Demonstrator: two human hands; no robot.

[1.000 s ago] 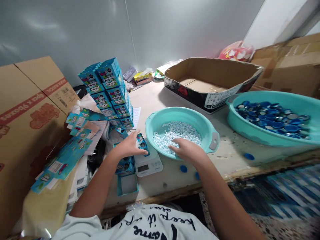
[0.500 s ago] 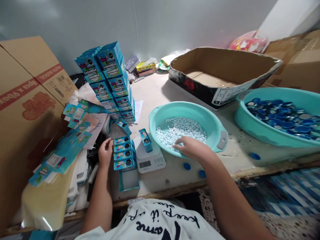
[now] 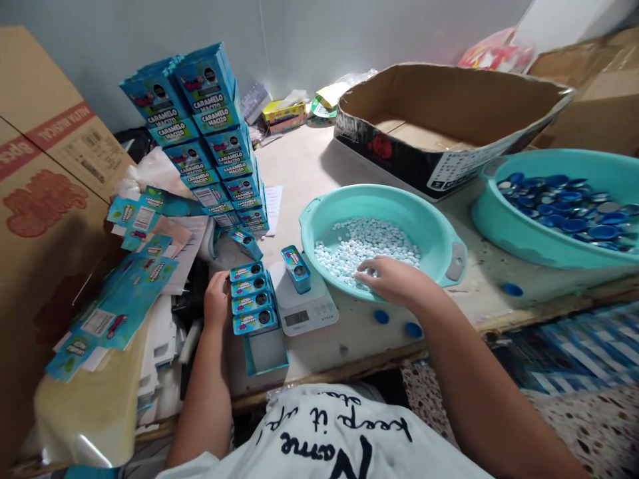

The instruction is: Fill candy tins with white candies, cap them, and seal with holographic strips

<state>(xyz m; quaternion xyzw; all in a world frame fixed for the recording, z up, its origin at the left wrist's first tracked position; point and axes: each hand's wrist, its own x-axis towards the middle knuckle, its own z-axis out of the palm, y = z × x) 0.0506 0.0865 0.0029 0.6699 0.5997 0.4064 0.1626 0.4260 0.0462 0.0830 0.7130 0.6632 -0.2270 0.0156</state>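
- a smooth grey wall (image 3: 309, 33) spans the top of the frame, split left of centre by a thin upright seam (image 3: 264, 46).
- a white, slanting surface (image 3: 554, 20) cuts across the upper right corner.
- a pale worktable (image 3: 294, 159) stretches through the middle of the frame, its top flecked with dark marks toward the right.
- the table's front edge (image 3: 359, 373), brownish and visibly worn, slopes upward toward the right.
- speckled flooring (image 3: 604, 426), pale with reddish and dark chips, shows at lower right.
- cool, diffuse light falls over the room, leaving a soft shadow on the tabletop near upper centre.
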